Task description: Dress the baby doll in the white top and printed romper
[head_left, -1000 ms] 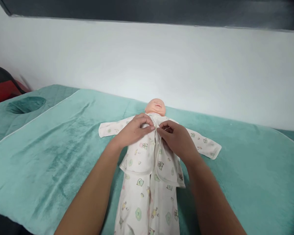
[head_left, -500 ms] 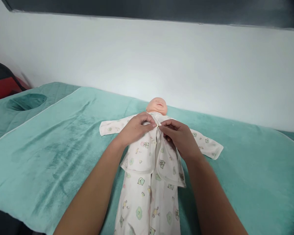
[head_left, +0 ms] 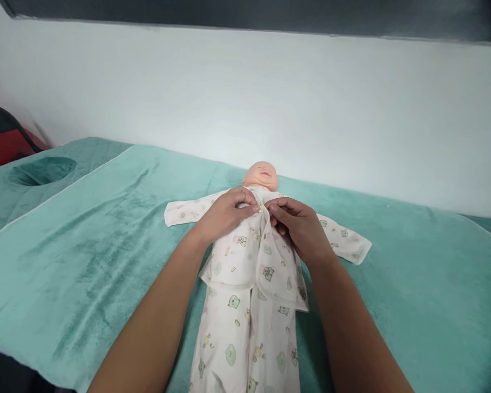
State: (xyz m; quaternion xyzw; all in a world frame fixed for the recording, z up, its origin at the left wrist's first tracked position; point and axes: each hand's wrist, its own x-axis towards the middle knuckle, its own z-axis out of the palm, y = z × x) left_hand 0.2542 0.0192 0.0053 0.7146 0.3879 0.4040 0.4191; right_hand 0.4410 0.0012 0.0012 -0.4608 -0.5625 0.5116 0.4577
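Observation:
A baby doll (head_left: 262, 176) lies on its back on a green sheet, its head toward the wall. It wears a white, animal-printed baby jacket (head_left: 235, 262) with sleeves stretched out to both sides, over matching trousers (head_left: 229, 338). At the upper chest, my left hand (head_left: 231, 213) pinches the left front edge of the jacket. Opposite it, my right hand (head_left: 297, 221) pinches the right front edge. The two edges meet at the chest; below, they lie close with the right one slightly raised. Any fastener between my fingertips is too small to make out.
The green sheet (head_left: 85, 262) covers a bed or massage table, with a round hole (head_left: 43, 170) at the far left. Behind stands a white wall (head_left: 245, 98) with a dark panel (head_left: 245, 13) above. A red and black object (head_left: 4, 136) is at the left edge.
The right front edge of the jacket has shifted slightly left, over toward the left edge. My right fingertips have tilted a little; my left hand stays almost where it was.

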